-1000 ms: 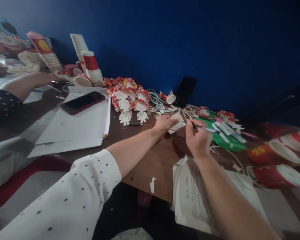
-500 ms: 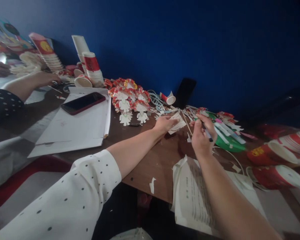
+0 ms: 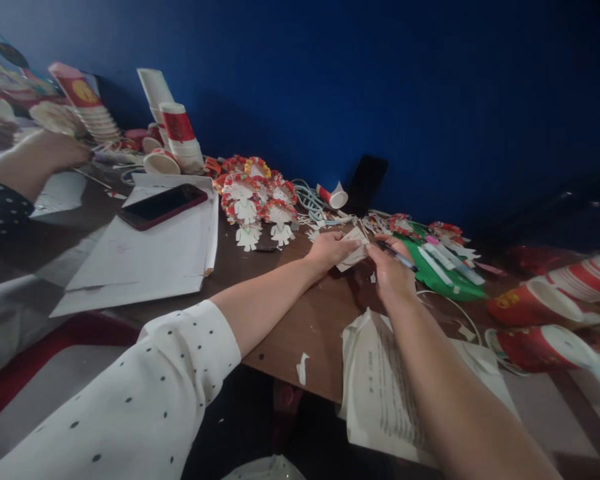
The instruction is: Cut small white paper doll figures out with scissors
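Observation:
My left hand [image 3: 329,252] pinches a small pale piece of paper [image 3: 353,255] with faint marks on it, above the brown table [image 3: 300,320]. In my right hand [image 3: 394,270] is a pen [image 3: 397,255], lying slantwise across the fingers. The right fingertips meet the paper's right edge; whether they grip it too, I cannot tell. Just past the hands lie paper scraps and a thin stick, partly hidden. Left of them stand several white paper figures [image 3: 281,230] with red ruffled trim.
A phone [image 3: 163,205] rests on white paper sheets [image 3: 115,260] at left. Stacked paper cups [image 3: 181,137] stand behind it. Another phone [image 3: 369,183] leans on the blue wall. Markers lie on a green item [image 3: 447,283]; more cups [image 3: 535,303] lie at right. Another person's hand [image 3: 55,150] is far left.
My right hand has moved left to the paper, and the pen in it has turned flatter. My left hand still holds the paper. The other person's hand shifted slightly left.

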Available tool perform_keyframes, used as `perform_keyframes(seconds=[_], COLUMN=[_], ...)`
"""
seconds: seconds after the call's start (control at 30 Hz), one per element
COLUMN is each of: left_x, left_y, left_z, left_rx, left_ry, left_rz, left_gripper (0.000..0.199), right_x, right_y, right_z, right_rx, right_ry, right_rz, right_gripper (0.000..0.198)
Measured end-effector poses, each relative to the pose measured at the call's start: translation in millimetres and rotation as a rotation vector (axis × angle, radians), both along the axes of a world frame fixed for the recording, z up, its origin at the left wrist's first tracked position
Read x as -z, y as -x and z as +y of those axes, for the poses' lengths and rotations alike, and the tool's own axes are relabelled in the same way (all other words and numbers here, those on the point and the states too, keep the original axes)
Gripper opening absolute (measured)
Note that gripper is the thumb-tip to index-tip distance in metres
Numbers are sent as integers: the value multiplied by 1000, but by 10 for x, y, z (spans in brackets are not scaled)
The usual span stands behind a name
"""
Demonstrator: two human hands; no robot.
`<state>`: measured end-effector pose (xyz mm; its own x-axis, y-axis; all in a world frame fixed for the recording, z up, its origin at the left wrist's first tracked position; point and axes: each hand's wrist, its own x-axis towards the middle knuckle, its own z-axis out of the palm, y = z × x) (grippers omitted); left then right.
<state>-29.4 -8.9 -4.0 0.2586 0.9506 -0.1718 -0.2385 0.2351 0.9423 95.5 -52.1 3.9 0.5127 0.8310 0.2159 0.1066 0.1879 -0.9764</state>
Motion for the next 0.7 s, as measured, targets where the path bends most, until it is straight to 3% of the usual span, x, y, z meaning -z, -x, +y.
perform_keyframes(seconds=[0.3, 0.53, 0.6, 0.7], left_x=[-78, -109, -122, -129], left_y=[66, 91, 87, 70], left_z=[-24, -66, -74, -63], left_rx=[95, 133, 117, 82], left_ry=[-129, -146, -112, -42], left_rz=[178, 182, 134, 34], left_gripper=[13, 18, 15, 10], right_x=[-65, -34, -18, -3], right_y=[-86, -208, -221, -224], right_z=[-53, -55, -53, -52], right_rx=[-45, -189, -166, 8], right_ry=[-8, 6, -11, -96], right_rz=[-252, -371, -414, -485], right_gripper=[37, 39, 39, 38])
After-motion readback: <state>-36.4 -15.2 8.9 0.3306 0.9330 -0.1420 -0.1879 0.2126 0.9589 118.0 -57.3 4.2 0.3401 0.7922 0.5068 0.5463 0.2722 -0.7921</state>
